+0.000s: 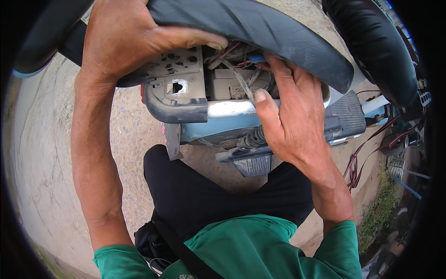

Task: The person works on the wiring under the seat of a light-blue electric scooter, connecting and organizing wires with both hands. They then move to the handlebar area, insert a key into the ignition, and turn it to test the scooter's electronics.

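My left hand point(126, 39) grips the underside of a padded black seat point(251, 25), holding it raised over a light-blue scooter point(204, 131). Beneath it an open compartment point(223, 86) shows tangled wires, a blue connector point(256, 59) and a dusty grey box, beside a bolted metal plate point(174, 65). My right hand point(295, 116) reaches into the compartment from the right, fingers bent among the wires and partly hidden under the seat, thumb by a grey cable point(241, 81) at the silver frame tube point(227, 108). What those fingers hold is unclear.
Another black seat point(371, 42) is at the upper right. A ribbed footboard point(344, 114), looped red-black cables point(355, 167), grass point(376, 209) and cluttered parts lie to the right. My legs straddle the concrete ground point(121, 139) below the scooter.
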